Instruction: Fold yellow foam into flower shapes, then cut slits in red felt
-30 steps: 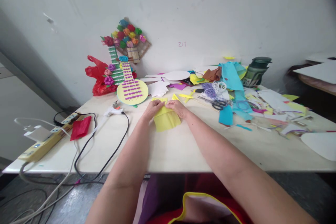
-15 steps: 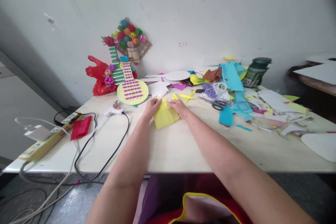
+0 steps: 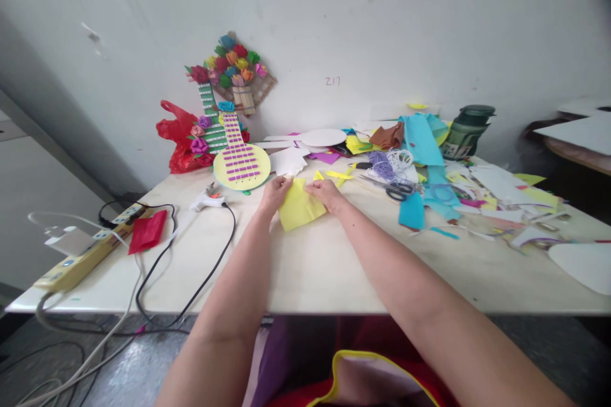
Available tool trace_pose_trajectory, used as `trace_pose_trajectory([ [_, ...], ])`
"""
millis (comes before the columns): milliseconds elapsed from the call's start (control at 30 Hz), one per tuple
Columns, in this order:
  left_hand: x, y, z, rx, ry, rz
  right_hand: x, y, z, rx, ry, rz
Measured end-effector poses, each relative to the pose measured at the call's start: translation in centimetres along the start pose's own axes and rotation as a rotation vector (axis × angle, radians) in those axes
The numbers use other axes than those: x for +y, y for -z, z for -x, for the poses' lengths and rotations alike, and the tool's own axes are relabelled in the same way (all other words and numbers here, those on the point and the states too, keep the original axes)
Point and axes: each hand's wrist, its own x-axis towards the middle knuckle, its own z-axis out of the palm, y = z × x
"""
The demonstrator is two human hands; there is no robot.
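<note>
The left hand (image 3: 277, 194) pinches the yellow sheet (image 3: 300, 208) at ten o'clock, the right hand (image 3: 325, 194) at two; scissors (image 3: 390, 189) lie at its three o'clock.

Taking the yellow sheet (image 3: 301, 208) as the clock's centre, the following is noted. The left hand (image 3: 275, 194) grips its edge at 10 o'clock; the right hand (image 3: 327, 193) pinches it at 2. White paper pieces (image 3: 288, 160) lie near 12 on the table (image 3: 324, 273). The yellow disc-bodied craft (image 3: 241, 165) leans at 10, with a flower bouquet (image 3: 236, 67) well beyond at 11. A white glue gun (image 3: 209, 202) lies at 9; farther out that way, red paper (image 3: 147, 232) touches the power strip (image 3: 83, 262). Scissors (image 3: 397, 191) lie at 3. A green bottle (image 3: 466, 133) stands tilted between 2 and 3.
</note>
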Motion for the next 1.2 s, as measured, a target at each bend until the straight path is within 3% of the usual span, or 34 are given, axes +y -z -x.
trace_pose_trajectory([
  [200,-0.3,0.3,0.5,-0.204,0.125,0.203,-0.5,-0.1,0.3,-0.020,0.019,0.048],
  [567,-0.3,0.1,0.6,-0.193,0.132,0.222,-0.2,0.1,0.2,-0.043,0.042,0.130],
  [700,-0.4,-0.1,0.4,-0.098,0.056,0.223,-0.3,-0.1,0.3,-0.037,0.038,0.051],
  [967,-1.2,-0.3,-0.6,0.238,0.010,0.242,-0.3,-0.1,0.3,-0.028,-0.059,-0.109],
  [1100,-1.4,-0.7,-0.7,0.309,-0.004,0.236,-0.2,-0.5,0.3,-0.028,-0.074,-0.109],
  [1200,-1.2,-0.8,-0.3,0.264,-0.022,0.267,0.0,-0.6,0.2,0.010,-0.038,-0.115],
])
